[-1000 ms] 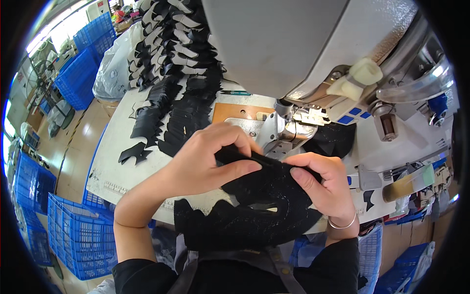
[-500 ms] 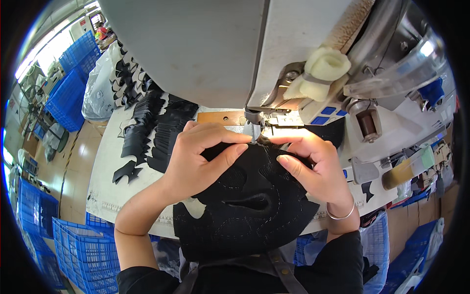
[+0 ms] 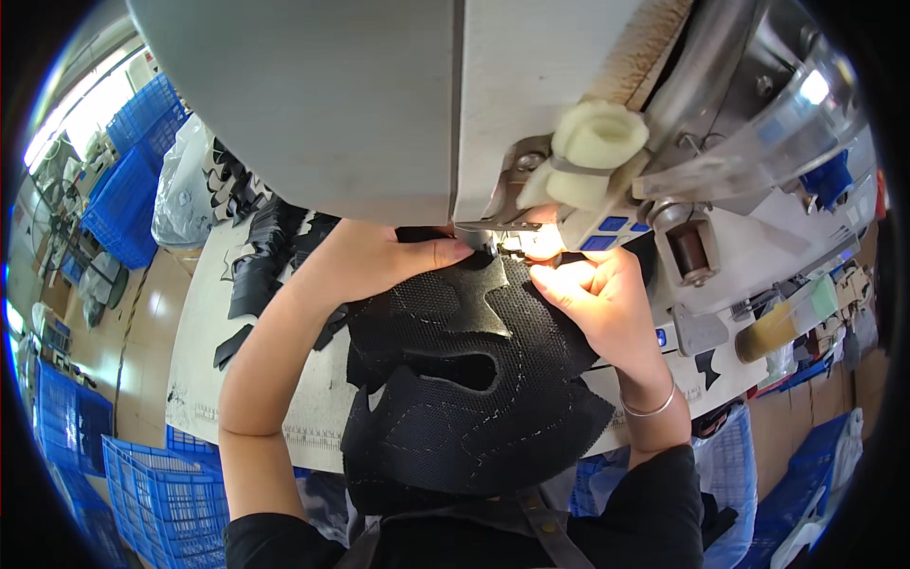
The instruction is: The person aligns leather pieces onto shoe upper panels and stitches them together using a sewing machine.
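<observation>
Two hands are working a black mesh shoe upper (image 3: 464, 389) under the head of a grey sewing machine (image 3: 398, 104). The left hand (image 3: 374, 258) is lying flat on the upper's top edge, fingers stretched out together toward the needle area; the right hand (image 3: 592, 299) is pinching the same edge, its grip clamped on the fabric just below the presser foot. The upper is spreading across the white counter (image 3: 204, 351) and hanging over its near edge. More black cut pieces (image 3: 261, 256) are lying in a heap on the counter's far left. Blue plastic crates (image 3: 123, 190) are standing on the tan floor (image 3: 142, 322) to the left and below the counter.
</observation>
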{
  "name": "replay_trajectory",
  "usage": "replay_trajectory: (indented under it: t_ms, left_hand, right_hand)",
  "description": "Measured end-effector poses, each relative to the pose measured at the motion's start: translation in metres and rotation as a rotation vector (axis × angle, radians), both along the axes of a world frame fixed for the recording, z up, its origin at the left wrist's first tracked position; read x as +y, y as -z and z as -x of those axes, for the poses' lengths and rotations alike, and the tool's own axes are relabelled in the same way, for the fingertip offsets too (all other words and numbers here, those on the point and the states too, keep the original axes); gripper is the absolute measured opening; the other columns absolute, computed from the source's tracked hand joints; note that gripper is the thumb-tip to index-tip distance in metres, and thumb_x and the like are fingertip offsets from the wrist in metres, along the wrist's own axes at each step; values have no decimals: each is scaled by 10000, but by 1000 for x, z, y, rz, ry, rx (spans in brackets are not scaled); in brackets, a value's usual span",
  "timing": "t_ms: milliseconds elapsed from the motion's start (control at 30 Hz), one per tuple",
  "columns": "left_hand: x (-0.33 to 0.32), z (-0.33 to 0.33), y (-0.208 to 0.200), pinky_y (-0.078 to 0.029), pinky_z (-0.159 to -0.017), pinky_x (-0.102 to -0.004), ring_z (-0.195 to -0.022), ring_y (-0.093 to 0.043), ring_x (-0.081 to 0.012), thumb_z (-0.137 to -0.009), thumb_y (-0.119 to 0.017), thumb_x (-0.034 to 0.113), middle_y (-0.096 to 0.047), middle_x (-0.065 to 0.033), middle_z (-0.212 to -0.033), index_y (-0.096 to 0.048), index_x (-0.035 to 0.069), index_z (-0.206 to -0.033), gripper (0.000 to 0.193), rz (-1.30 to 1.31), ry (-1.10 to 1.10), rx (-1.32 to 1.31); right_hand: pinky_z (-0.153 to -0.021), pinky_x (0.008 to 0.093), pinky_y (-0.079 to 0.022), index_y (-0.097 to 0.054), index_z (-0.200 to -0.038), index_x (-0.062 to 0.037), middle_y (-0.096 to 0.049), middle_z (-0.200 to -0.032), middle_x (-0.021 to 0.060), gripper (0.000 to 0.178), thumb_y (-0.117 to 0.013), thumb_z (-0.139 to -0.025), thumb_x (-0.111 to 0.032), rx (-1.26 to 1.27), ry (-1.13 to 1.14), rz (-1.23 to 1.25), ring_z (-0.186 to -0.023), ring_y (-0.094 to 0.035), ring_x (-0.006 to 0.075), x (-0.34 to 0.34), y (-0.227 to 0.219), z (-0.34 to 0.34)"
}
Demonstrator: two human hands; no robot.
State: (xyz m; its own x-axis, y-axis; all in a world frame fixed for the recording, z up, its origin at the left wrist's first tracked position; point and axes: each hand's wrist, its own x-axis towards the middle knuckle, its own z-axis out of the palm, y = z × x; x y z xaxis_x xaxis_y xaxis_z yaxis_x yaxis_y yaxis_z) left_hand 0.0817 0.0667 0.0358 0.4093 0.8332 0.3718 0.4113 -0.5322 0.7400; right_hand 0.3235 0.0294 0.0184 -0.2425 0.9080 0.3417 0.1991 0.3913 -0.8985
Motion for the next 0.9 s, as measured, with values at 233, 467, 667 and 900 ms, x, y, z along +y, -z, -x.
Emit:
replay_trajectory:
  t_ms: [233,467,667,900]
  left_hand:
    - [22,8,3,-510,-733,-316,-798,-653,-172,-820,-758,240,-703,-57,-853,-701,45,-960,246,-63,136,47]
    - [10,3,16,-497,-785,-358,-859,-649,-233,-806,-744,230,-706,-67,-939,-722,75,-978,232,-385,-49,189]
    - [-33,7,28,-404,-998,-464,-1121,-594,-315,-693,-756,238,-659,-107,-1159,-687,79,-1130,470,-710,79,272]
    - [-37,2,22,-450,-973,-395,-1020,-682,-255,-720,-683,52,-716,-71,-1041,-704,60,-1016,296,-985,-42,415]
  right_hand:
    - [-477,252,-233,-472,-552,-23,-393,-543,-82,385,-665,-881,-76,85,63,-83,-534,-284,19,5,8,9]
    - [-522,191,-336,-661,-751,62,-567,-627,-50,171,-657,-886,-44,89,80,-83,-600,-432,4,9,13,2]
    - [-601,160,-405,-635,-958,73,-630,-802,-10,106,-655,-886,-3,14,-35,112,-697,-514,3,-2,-2,-5]
    - [-641,151,-437,-629,-1026,39,-648,-857,16,168,-669,-863,45,40,-72,131,-739,-553,14,-8,2,-5]
